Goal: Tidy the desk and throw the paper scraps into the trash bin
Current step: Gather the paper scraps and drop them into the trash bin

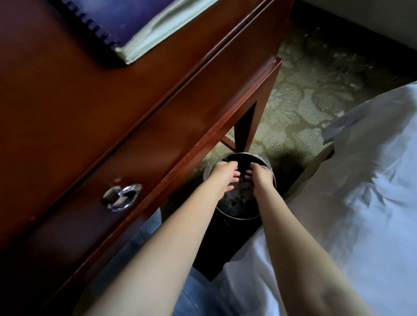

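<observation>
Over the trash bin [240, 218], lower middle, w/ paper scraps [240, 196] inside: left hand [223, 176] is loosely spread, right hand [261, 175] is curled, grip can't be told. Bits could be spilled past its edge if the bin is bumped.

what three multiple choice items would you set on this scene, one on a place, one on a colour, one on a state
1. Where are the left hand and right hand?
A over the trash bin mouth
B on a bed sheet
C on a drawer handle

2. What colour is the spiral notebook cover?
A yellow
B purple
C green

3. How does the trash bin stand?
A tipped on its side
B closed by a lid
C upright, top open

Answers:
1 A, both hands hang inside the round rim, below the desk edge.
2 B, the cover lying on the desk is purple.
3 C, the rim faces up and the inside shows.
</observation>
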`<state>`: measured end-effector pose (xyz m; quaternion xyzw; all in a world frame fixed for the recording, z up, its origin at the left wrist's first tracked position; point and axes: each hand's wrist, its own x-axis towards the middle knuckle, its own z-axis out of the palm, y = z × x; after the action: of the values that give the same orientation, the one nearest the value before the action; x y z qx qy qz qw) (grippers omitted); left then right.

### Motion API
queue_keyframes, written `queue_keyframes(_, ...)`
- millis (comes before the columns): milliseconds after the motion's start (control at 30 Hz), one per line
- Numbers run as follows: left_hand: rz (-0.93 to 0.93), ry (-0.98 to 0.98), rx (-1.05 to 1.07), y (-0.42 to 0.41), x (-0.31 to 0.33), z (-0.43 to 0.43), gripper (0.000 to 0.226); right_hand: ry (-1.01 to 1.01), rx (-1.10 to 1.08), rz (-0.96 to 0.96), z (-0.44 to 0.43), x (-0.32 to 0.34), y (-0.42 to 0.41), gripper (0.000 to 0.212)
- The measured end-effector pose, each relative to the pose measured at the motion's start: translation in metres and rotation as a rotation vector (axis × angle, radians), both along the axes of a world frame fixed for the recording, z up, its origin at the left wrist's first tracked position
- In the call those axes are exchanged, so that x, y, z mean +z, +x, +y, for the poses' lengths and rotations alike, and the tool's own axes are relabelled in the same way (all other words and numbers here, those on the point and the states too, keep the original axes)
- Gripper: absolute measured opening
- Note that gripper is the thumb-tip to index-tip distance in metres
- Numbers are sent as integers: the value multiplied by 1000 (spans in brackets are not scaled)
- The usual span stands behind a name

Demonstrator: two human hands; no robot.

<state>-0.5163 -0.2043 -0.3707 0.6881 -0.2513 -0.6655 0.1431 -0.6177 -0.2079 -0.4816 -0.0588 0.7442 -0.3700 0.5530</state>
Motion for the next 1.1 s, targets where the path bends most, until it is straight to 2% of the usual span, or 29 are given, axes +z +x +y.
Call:
queue_keyframes(200,33,-122,58,11,35,18,11,-110,-17,10,2,44,8,10)
queue_keyframes(367,102,-304,108,17,71,40,12,-293,-106,-14,13,102,13,15)
queue_keyframes(667,222,-708,142,45,169,91,7,-686,-71,-57,51,227,47,15)
queue_keyframes(933,313,-1047,180,94,250,124,12,-1063,87,174,76,317,90,10)
queue_keyframes(1100,232,-1192,342,143,277,129,18,-1216,174,246,85,359,134,18)
